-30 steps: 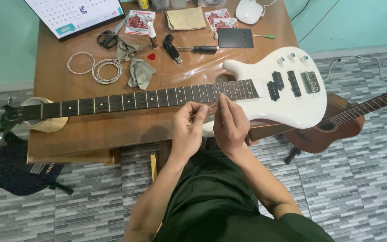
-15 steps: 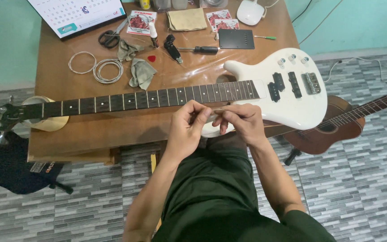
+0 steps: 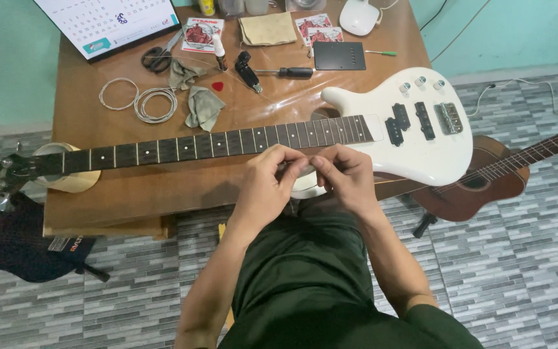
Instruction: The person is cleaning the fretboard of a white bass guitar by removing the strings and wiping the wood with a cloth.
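Note:
A white electric bass guitar [image 3: 414, 132] lies flat across a brown wooden table [image 3: 163, 187], its dark fretted neck [image 3: 214, 145] running left and bare of strings. My left hand [image 3: 269, 178] and my right hand [image 3: 343, 174] meet just below the neck near the body. Both pinch a small thin item between the fingertips; it is too small to name. The hands hover at the table's front edge, above my lap in dark green trousers.
On the table lie coiled strings [image 3: 140, 100], grey cloths [image 3: 201, 106], a red pick [image 3: 217, 86], scissors [image 3: 156, 59], a screwdriver [image 3: 289, 72], a black plate [image 3: 338, 55], string packets [image 3: 201, 33] and a calendar [image 3: 108, 22]. A brown acoustic guitar [image 3: 485, 178] stands at right, a dark bag [image 3: 14, 239] at left.
My hands have drawn closer together and lifted slightly toward the neck, fingertips now meeting. The guitar has not moved.

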